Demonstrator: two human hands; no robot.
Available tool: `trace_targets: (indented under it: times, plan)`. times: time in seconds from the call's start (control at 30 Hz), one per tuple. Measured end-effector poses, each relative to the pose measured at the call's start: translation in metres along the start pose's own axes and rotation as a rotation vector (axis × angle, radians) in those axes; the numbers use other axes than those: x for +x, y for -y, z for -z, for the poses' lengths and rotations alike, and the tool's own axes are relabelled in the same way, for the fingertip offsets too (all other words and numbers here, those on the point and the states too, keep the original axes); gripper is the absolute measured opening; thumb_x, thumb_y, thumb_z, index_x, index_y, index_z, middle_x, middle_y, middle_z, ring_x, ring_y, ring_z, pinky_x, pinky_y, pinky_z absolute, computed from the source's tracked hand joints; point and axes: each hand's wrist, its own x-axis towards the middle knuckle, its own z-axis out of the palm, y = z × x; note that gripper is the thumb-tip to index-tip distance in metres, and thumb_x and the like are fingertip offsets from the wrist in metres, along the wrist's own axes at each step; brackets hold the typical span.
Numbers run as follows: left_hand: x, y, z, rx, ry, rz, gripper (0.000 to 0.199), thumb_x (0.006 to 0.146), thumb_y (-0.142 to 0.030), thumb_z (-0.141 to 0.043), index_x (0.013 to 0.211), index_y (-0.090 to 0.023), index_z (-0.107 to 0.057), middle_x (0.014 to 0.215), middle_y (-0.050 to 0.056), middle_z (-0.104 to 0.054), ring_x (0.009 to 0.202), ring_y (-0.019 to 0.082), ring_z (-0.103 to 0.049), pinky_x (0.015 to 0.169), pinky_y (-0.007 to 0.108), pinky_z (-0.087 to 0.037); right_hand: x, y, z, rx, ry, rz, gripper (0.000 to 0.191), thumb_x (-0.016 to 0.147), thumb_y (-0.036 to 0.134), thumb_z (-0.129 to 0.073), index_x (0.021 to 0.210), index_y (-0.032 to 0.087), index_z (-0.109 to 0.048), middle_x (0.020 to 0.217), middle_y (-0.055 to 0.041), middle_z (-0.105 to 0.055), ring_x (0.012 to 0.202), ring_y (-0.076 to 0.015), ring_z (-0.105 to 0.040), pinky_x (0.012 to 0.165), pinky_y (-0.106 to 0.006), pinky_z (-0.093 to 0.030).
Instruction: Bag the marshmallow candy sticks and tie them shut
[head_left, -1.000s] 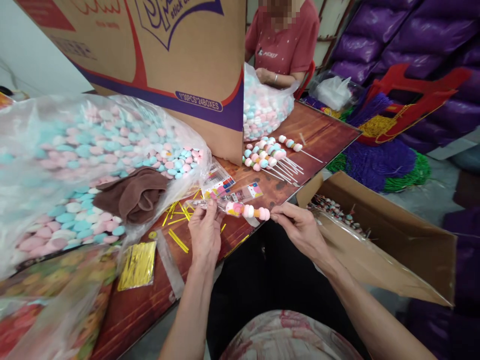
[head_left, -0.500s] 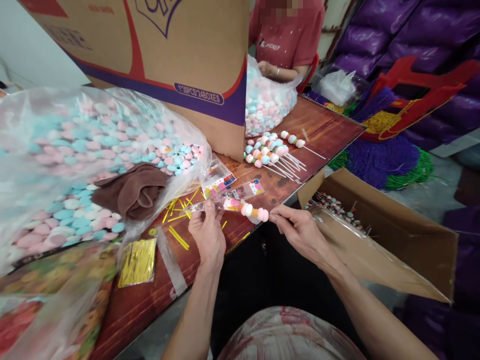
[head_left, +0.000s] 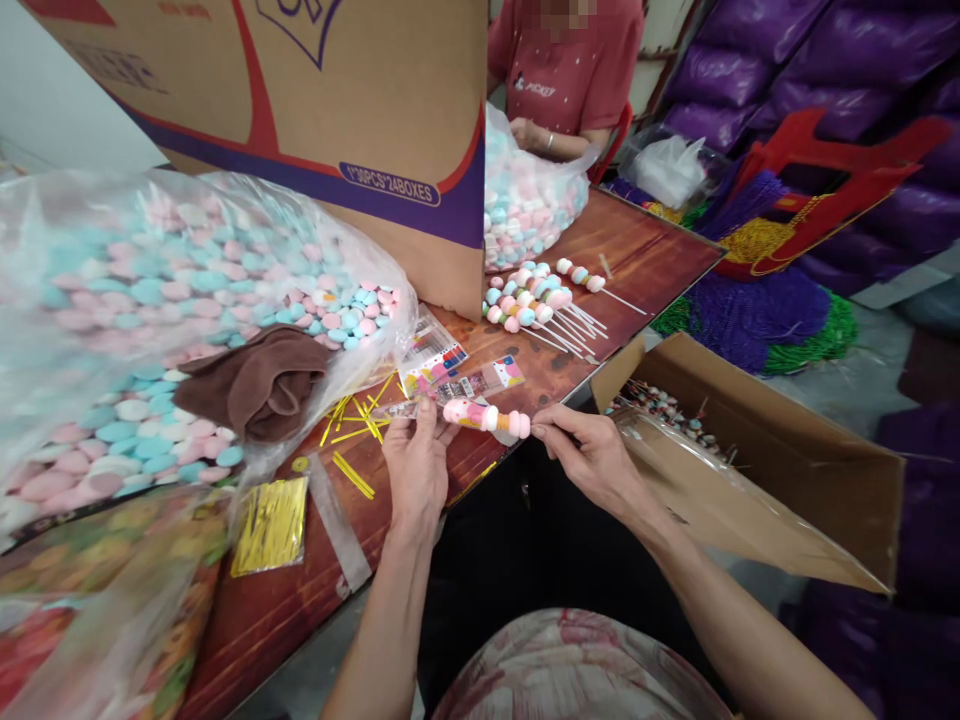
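In front of me, over the table edge, is a candy skewer (head_left: 510, 424) of pink, white and orange pieces, lying nearly level. Its left part sits inside a small printed clear wrapper (head_left: 465, 412). My left hand (head_left: 417, 455) pinches that wrapper between thumb and fingers. At the skewer's right end, my right hand (head_left: 581, 440) is closed on the stick, which the fingers mostly hide. Just behind my left hand lie more flat printed wrappers (head_left: 491, 376) and loose yellow twist ties (head_left: 352, 474).
Finished-looking skewers (head_left: 532, 300) lie farther back on the table (head_left: 645, 250). Left are a big bag of candies (head_left: 247, 230), a brown cloth (head_left: 255, 380) and a twist-tie pack (head_left: 270, 525). A tall carton (head_left: 315, 120) stands behind; an open box (head_left: 787, 470) is at right. A co-worker (head_left: 562, 90) sits opposite.
The skewer has slid left, deeper into the wrapper, with my right hand following it slightly left. My left hand keeps its pinch. The whole view has shifted a little.
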Motion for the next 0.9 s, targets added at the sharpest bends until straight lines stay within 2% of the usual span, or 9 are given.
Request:
trace_targets:
  times: [0.23, 0.5, 0.6, 0.73, 0.9]
  plan:
    - [0.0, -0.008, 0.002, 0.17, 0.06, 0.071, 0.036, 0.068, -0.042, -0.083, 0.086, -0.017, -0.064, 0.083, -0.001, -0.07, 0.072, 0.013, -0.068, 0.077, 0.031, -0.056, -0.002, -0.008, 0.009, -0.231, -0.034, 0.158, 0.021, 0.099, 0.025, -0.045, 0.094, 0.02, -0.064, 0.08, -0.0027, -0.064, 0.069, -0.0131, -0.057, 0.067, -0.024, -0.041]
    - [0.001, -0.013, 0.005, 0.254, 0.072, 0.198, 0.043, 0.065, -0.046, -0.084, 0.088, -0.017, -0.063, 0.077, 0.0, -0.07, 0.062, 0.014, -0.069, 0.063, 0.026, -0.056, -0.002, -0.006, 0.013, -0.492, -0.057, 0.331, 0.024, 0.099, 0.018, -0.044, 0.088, 0.019, -0.065, 0.07, -0.002, -0.062, 0.064, -0.0119, -0.057, 0.062, -0.023, -0.038]
    - [0.001, -0.01, 0.005, 0.259, 0.063, 0.159, 0.043, 0.068, -0.046, -0.082, 0.095, -0.018, -0.064, 0.083, 0.001, -0.072, 0.068, 0.015, -0.07, 0.07, 0.029, -0.057, -0.004, -0.006, 0.006, -0.579, -0.101, 0.377, 0.024, 0.098, 0.015, -0.045, 0.084, 0.017, -0.064, 0.065, -0.0007, -0.057, 0.06, -0.0115, -0.053, 0.06, -0.024, -0.036]
    - [-0.001, -0.003, 0.003, 0.203, 0.055, 0.031, 0.039, 0.072, -0.044, -0.08, 0.097, -0.018, -0.067, 0.091, 0.002, -0.072, 0.079, 0.016, -0.071, 0.081, 0.031, -0.057, -0.007, -0.005, -0.008, -0.591, -0.163, 0.374, 0.024, 0.098, 0.014, -0.046, 0.082, 0.016, -0.064, 0.063, 0.0001, -0.054, 0.056, -0.0113, -0.048, 0.058, -0.025, -0.034]
    - [-0.003, 0.001, 0.0, 0.115, 0.034, -0.093, 0.032, 0.074, -0.041, -0.079, 0.092, -0.018, -0.066, 0.096, 0.002, -0.071, 0.083, 0.014, -0.069, 0.084, 0.031, -0.055, -0.011, 0.0, -0.022, -0.4, -0.1, 0.299, 0.021, 0.099, 0.015, -0.045, 0.089, 0.016, -0.063, 0.071, -0.0012, -0.06, 0.06, -0.0108, -0.053, 0.06, -0.024, -0.037]
